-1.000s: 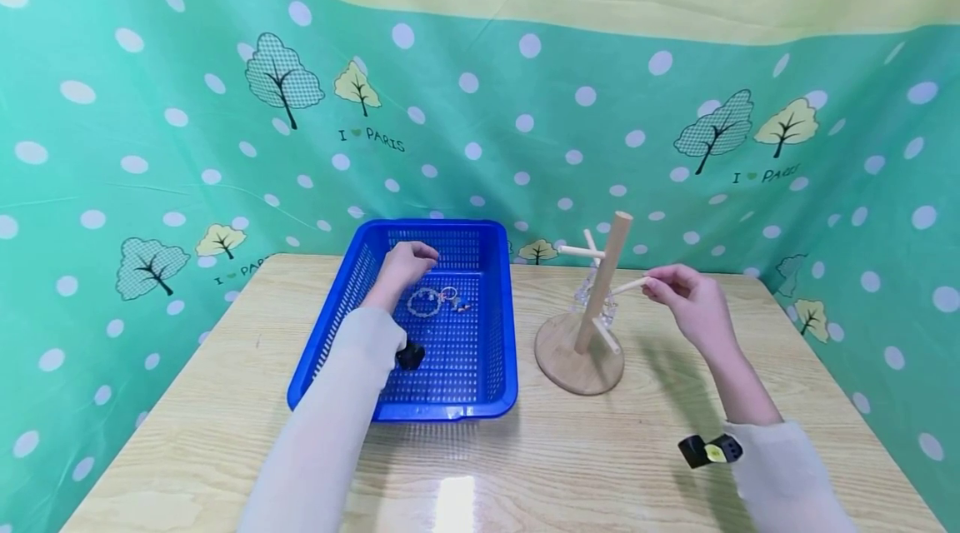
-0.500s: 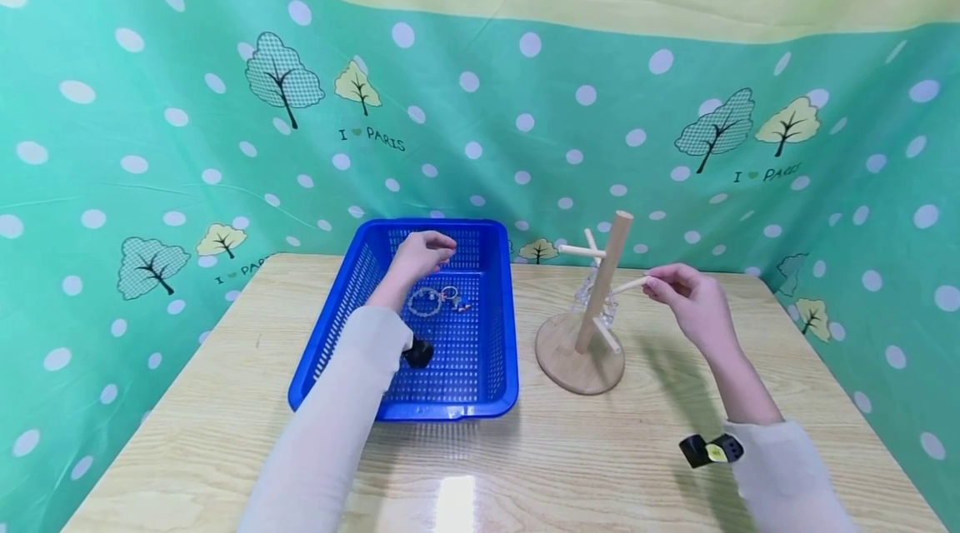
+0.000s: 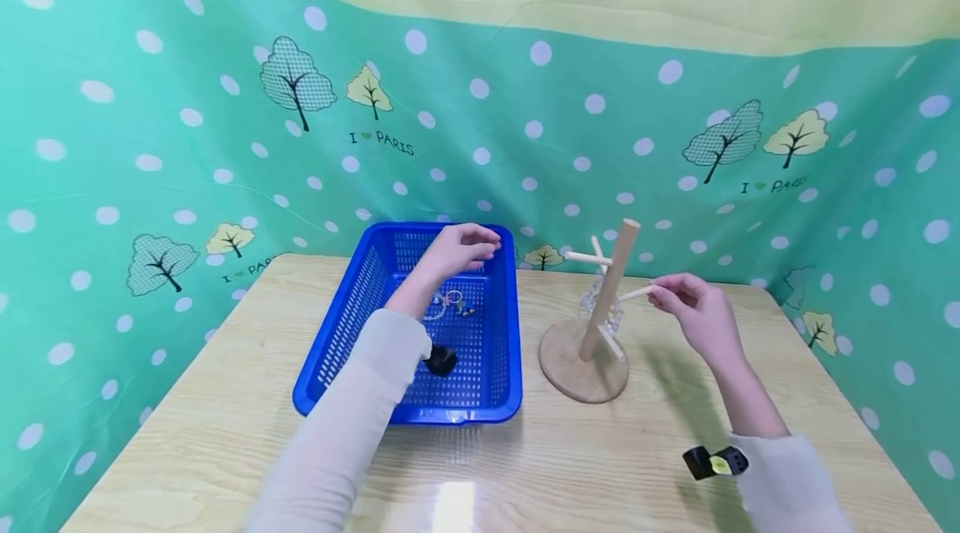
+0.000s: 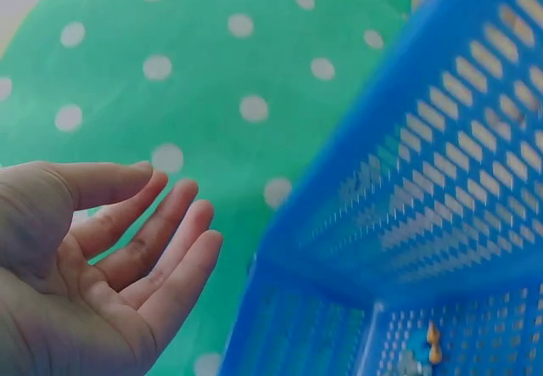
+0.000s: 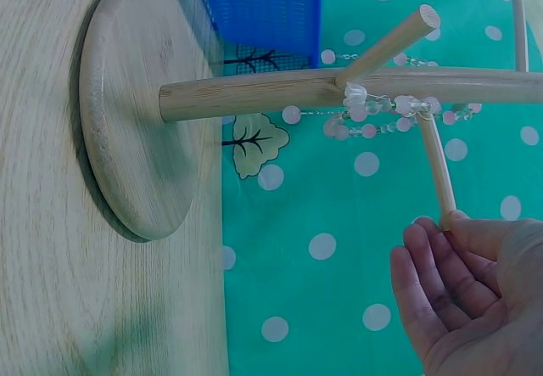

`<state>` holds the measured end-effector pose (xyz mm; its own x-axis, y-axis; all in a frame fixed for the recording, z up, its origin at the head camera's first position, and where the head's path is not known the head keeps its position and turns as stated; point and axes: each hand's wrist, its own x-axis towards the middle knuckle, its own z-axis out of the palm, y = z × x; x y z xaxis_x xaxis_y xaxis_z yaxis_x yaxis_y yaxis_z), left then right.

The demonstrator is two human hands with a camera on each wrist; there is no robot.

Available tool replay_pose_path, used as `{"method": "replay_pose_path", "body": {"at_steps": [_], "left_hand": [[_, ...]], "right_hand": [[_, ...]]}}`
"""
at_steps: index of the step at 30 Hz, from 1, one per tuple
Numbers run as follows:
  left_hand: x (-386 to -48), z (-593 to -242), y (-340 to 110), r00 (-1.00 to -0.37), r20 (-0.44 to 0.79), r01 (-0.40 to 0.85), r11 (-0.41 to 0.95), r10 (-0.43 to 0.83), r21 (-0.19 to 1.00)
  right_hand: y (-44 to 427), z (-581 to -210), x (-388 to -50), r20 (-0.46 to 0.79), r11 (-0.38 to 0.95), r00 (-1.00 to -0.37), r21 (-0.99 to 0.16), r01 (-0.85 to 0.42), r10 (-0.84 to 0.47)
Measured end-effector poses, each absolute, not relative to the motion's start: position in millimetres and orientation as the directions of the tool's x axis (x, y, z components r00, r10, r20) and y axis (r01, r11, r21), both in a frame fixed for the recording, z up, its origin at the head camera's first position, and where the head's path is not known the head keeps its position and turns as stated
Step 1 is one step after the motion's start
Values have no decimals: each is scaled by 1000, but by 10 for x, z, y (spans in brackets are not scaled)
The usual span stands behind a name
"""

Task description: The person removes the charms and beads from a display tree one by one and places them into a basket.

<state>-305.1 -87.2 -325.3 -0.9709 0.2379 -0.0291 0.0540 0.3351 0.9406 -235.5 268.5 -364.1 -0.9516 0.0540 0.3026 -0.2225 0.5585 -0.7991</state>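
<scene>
My left hand (image 3: pixel 459 251) hovers over the back right of a blue plastic basket (image 3: pixel 512 341). Its fingers are loosely bent with nothing between them, as the left wrist view also shows. My right hand (image 3: pixel 697 316) pinches the tip of a thin peg (image 5: pixel 439 168) on a wooden stand (image 3: pixel 609 291) between thumb and forefinger. Strands of clear and pink beads (image 5: pixel 368 131) hang on the stand around that peg's inner end. Inside the basket lie a beaded bracelet (image 3: pixel 437 316), partly hidden by my left arm, and a small charm with blue and orange parts (image 4: pixel 433 342).
The stand's round base (image 3: pixel 558 362) rests on the wooden table (image 3: pixel 577 466), right of the basket. Other pegs (image 3: pixel 587 259) stick out from its post. A green dotted cloth (image 3: pixel 450 117) hangs behind the table.
My left hand has moved right and slightly up across the basket, toward the stand. My right hand keeps its pinch on the peg. The head view has shifted slightly.
</scene>
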Motion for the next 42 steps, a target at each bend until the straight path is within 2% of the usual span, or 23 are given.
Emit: {"method": "replay_pose_path", "body": {"at_steps": [15, 21, 28, 42], "left_hand": [[-2912, -3190, -300, -920, 20, 155, 316, 392, 936], [-2910, -3250, -78, -898, 10, 149, 283, 440, 948], [-2885, -3356, 193, -845, -9, 149, 252, 534, 956], [-2858, -3395, 357, -839, -8, 132, 217, 544, 967]], "right_hand": [[2667, -3643, -2379, 318, 571, -947, -786, -237, 43], [2689, -3644, -2374, 314, 568, -948, -789, -234, 44], [2705, -3652, -2362, 302, 558, -952, -800, -221, 56], [2703, -3664, -2340, 305, 550, -950, -804, -225, 58]]}}
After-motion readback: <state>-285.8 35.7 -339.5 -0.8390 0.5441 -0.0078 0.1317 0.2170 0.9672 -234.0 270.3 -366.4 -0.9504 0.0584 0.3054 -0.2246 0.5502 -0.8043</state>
